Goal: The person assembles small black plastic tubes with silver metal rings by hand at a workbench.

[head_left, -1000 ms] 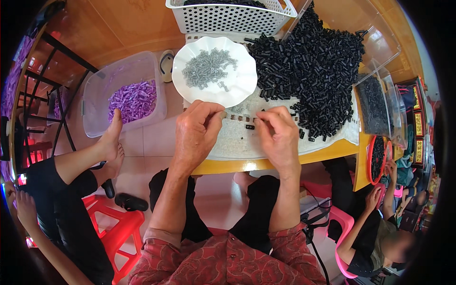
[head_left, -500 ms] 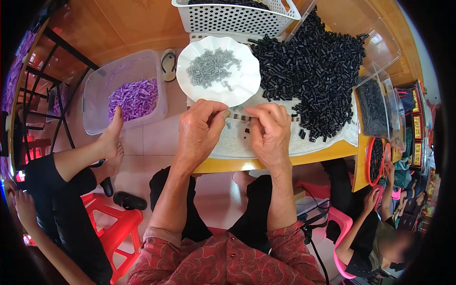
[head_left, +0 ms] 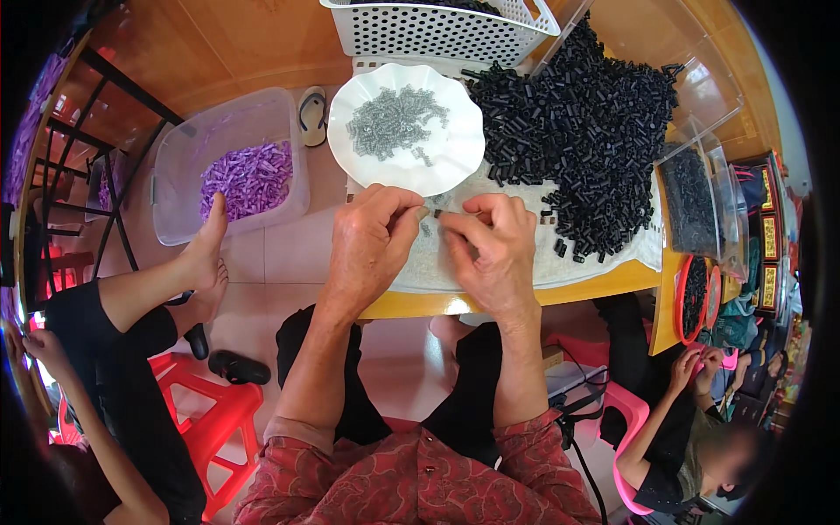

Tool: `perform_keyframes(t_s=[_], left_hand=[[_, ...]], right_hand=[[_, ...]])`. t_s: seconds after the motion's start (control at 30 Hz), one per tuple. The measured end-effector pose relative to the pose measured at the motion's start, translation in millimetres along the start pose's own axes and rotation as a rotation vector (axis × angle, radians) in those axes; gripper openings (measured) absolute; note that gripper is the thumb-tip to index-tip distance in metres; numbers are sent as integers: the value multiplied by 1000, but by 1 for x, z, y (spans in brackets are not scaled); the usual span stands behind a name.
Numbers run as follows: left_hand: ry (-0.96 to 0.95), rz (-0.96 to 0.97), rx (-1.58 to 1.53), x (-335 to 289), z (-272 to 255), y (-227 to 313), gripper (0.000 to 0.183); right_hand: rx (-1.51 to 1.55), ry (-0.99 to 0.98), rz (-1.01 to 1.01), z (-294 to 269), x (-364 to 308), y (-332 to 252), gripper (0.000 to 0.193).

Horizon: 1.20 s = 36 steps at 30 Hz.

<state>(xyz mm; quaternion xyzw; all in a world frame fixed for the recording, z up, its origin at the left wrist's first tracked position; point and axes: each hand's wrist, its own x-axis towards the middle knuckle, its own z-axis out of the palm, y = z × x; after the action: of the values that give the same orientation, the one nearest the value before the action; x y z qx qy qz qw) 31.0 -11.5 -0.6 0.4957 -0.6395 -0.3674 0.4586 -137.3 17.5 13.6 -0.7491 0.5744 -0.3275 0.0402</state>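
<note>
As the right hand [head_left: 493, 249] seemingly pinched a small black piece [head_left: 437, 213] near the left hand [head_left: 372, 245], whose tight pinch hid any contents, many clear bits [head_left: 389, 122] on the plate [head_left: 462, 159] and heaped black pieces [head_left: 582, 131] were left. How much was done did not show.

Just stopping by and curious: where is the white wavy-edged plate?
In the head view, the plate lies beyond the left hand, left of the black pile, this side of the white basket.
</note>
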Motion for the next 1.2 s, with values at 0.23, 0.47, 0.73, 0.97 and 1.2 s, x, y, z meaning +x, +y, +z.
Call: perform_keyframes(t_s=[0.23,0.47,0.73,0.97,1.2], left_hand=[[-17,33,19,-1,1,-1,9],[-63,3,1,-3,12,8,9],[-189,215,126,-10,29,17,18],[-188,267,384,-14,39,18,19],[-217,325,412,-14,40,15,9]], right_hand=[[-22,-42,-16,3,0,-3,15],[475,144,281,-7,-3,16,8],[661,108,459,-17,-8,27,9],[736,97,495,-18,-10,28,15],[737,66,477,-19,-10,28,21]])
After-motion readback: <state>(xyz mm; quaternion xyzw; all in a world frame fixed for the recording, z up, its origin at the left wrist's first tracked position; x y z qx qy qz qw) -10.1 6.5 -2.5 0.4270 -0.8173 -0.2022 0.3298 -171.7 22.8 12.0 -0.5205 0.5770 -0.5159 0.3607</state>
